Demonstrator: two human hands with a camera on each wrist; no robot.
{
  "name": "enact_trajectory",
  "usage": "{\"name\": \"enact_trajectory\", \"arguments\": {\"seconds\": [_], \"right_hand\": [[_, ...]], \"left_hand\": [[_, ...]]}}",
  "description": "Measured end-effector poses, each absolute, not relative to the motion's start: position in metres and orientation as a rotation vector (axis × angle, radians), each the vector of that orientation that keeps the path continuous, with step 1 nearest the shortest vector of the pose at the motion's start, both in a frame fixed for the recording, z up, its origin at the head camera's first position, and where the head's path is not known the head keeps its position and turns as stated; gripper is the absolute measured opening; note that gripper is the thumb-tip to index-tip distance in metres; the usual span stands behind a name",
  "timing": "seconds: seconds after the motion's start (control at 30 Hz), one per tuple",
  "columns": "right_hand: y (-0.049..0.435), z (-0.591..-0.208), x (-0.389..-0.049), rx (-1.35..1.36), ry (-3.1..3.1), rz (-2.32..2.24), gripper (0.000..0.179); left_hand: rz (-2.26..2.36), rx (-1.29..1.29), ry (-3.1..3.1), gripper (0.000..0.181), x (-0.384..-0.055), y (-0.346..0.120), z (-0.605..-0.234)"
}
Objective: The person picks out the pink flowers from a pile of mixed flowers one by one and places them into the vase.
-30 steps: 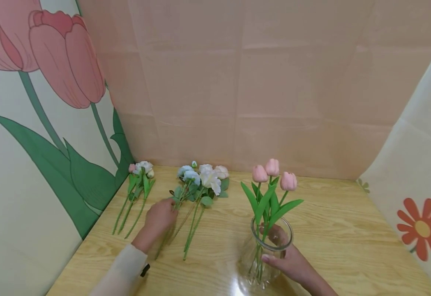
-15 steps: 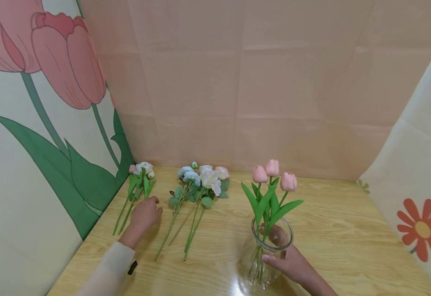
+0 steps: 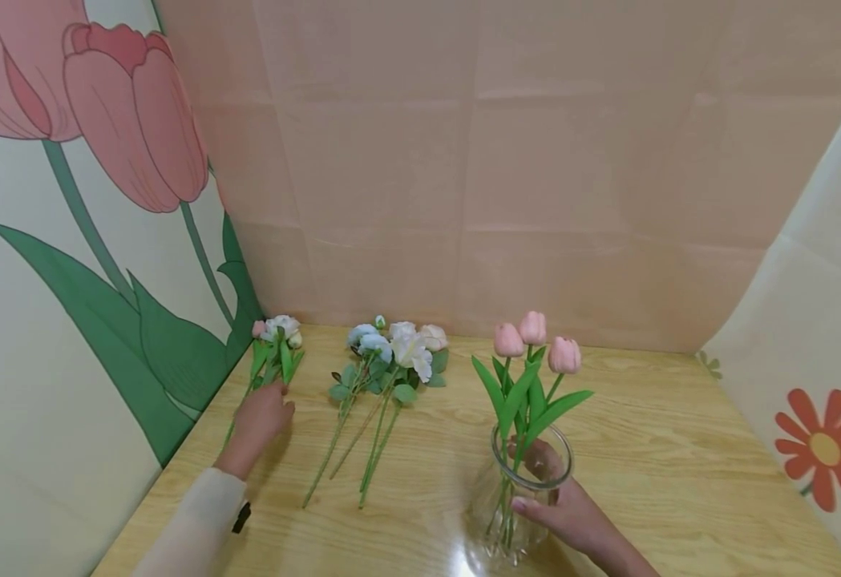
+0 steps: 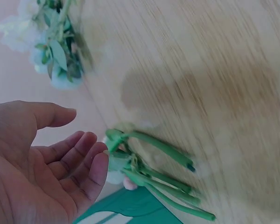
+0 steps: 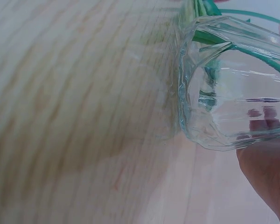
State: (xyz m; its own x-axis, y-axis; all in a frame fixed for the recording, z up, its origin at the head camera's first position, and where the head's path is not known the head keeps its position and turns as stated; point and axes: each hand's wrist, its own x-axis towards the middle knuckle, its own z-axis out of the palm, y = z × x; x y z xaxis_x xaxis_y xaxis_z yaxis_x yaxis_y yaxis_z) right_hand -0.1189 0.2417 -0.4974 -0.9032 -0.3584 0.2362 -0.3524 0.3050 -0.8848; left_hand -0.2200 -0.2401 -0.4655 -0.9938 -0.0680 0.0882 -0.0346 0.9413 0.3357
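My left hand [image 3: 261, 418] hovers at the left bunch of artificial flowers [image 3: 273, 357], partly covering its stems. In the left wrist view, that hand [image 4: 51, 163] has its thumb apart from loosely bent fingers and holds nothing; the green stems [image 4: 172, 186] lie beyond the fingertips. With my right hand [image 3: 572, 513] I grip the side of a clear glass vase [image 3: 479, 509]. Pink tulips [image 3: 509, 340] with long green leaves stand in it. The right wrist view shows the vase's thick, faceted base [image 5: 185, 93] and part of the right hand [image 5: 266, 177].
Between my hands lies a second bunch, with blue and white blooms [image 3: 391, 346] and stems pointing toward me. Everything is on a wood-grain table [image 3: 665, 449]. A plain pinkish backdrop [image 3: 463, 160] closes the back; printed flower panels [image 3: 131, 120] stand at the sides.
My left hand has moved left, away from the middle bunch's stems, to the left bunch. The right hand and the vase with tulips have stayed in place.
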Motion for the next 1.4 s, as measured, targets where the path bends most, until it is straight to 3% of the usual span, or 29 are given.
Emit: {"name": "enact_trajectory", "arguments": {"seconds": [0.23, 1.4], "right_hand": [[0.242, -0.496, -0.117, -0.684, 2.549, -1.69, 0.078], [0.243, -0.499, -0.118, -0.723, 2.565, -1.684, 0.076]], "left_hand": [[-0.533, 0.167, -3.034, 0.038, -0.221, -0.254, -0.468], [-0.559, 0.154, -3.1, 0.023, -0.22, -0.265, -0.489]]}}
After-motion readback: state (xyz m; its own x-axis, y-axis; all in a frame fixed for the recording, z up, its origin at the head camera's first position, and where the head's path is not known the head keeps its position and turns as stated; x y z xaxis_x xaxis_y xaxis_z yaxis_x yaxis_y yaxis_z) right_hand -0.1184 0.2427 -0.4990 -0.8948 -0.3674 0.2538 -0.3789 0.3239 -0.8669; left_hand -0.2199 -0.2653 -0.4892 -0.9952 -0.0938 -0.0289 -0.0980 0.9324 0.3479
